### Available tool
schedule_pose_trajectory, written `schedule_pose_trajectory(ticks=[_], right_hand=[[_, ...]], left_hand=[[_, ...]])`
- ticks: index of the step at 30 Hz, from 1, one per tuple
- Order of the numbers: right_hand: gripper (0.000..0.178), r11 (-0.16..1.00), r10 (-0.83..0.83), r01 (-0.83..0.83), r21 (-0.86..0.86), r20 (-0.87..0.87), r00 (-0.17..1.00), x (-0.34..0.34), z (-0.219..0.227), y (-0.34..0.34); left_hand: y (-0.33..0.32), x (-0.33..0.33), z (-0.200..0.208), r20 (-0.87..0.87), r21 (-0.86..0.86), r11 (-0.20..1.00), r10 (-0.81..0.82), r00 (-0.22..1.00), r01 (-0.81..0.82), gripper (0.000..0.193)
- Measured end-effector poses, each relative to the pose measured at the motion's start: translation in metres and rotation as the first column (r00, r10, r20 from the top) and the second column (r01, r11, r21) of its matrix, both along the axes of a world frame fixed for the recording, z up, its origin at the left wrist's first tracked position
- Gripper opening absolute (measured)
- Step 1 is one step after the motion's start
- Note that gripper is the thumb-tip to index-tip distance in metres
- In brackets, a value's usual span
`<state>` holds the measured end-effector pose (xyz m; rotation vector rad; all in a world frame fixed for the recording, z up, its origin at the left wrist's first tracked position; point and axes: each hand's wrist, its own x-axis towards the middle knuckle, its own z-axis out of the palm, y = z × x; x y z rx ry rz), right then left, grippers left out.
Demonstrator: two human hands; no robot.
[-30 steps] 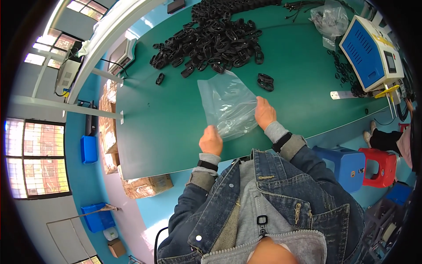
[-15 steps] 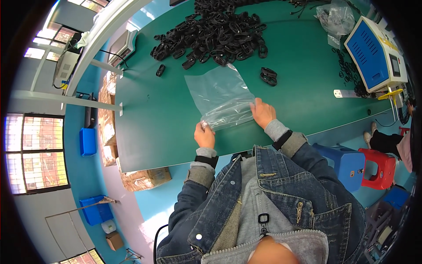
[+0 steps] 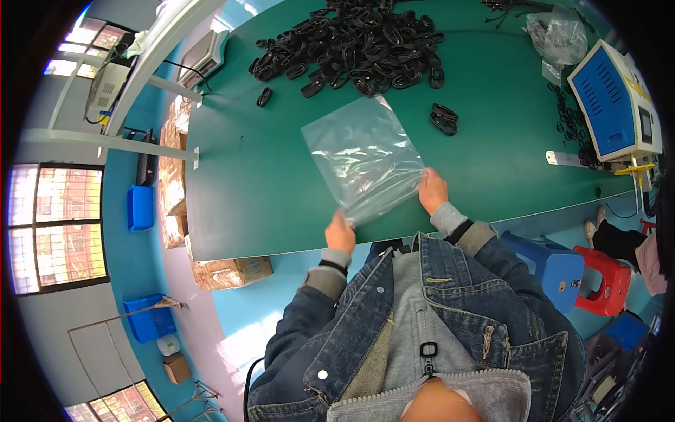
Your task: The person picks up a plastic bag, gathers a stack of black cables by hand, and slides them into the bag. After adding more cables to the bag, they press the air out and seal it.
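A clear plastic bag [image 3: 362, 151] lies flat over the green tabletop, its near edge gathered into folds. My left hand [image 3: 340, 232] pinches the bag's near left corner, close to the table's front edge. At the near right corner, my right hand [image 3: 432, 190] grips the film between thumb and fingers. Nothing shows inside the bag. Just beyond its far edge begins a large heap of coiled black cables [image 3: 351, 46]. Two coiled cables [image 3: 444, 119] lie together to the right of the bag, and a single coil [image 3: 264, 97] rests to its left.
A blue and white machine [image 3: 612, 98] stands at the table's right end, with small black rings and a metal ruler [image 3: 564, 159] beside it. Crumpled plastic bags [image 3: 559, 35] lie behind. Blue [image 3: 548, 267] and red [image 3: 603, 281] stools stand on the floor, near another person's legs.
Both hands have drawn closer to me with the bag, pulling it toward the table's front edge. The bag looks flatter and more spread out. The whole view has shifted slightly.
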<state>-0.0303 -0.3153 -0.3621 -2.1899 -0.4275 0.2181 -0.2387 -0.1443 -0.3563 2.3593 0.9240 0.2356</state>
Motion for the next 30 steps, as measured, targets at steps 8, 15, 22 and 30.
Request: schedule_pose_trajectory(ticks=[8,15,22,30], right_hand=[[0.02,0.992,0.118,-0.119,0.032,0.012,0.993,0.006,0.022,0.029],[0.019,0.961,0.069,-0.025,0.276,-0.15,0.986,0.011,0.025,0.086],[0.017,0.91,0.383,-0.366,0.193,-0.054,0.922,0.025,0.028,0.118],[0.018,0.908,0.407,-0.387,0.159,-0.13,0.904,0.03,0.032,0.163]], left_hand=[[-0.024,-0.011,0.034,-0.044,0.034,0.995,0.091,0.995,-0.09,0.055],[-0.011,-0.022,0.036,-0.282,-0.005,0.993,0.11,0.953,-0.116,0.047],[0.159,0.02,0.069,0.172,0.128,0.955,0.245,0.954,-0.269,0.049],[0.278,0.043,0.003,-0.251,0.36,0.921,0.247,0.936,-0.147,0.026]])
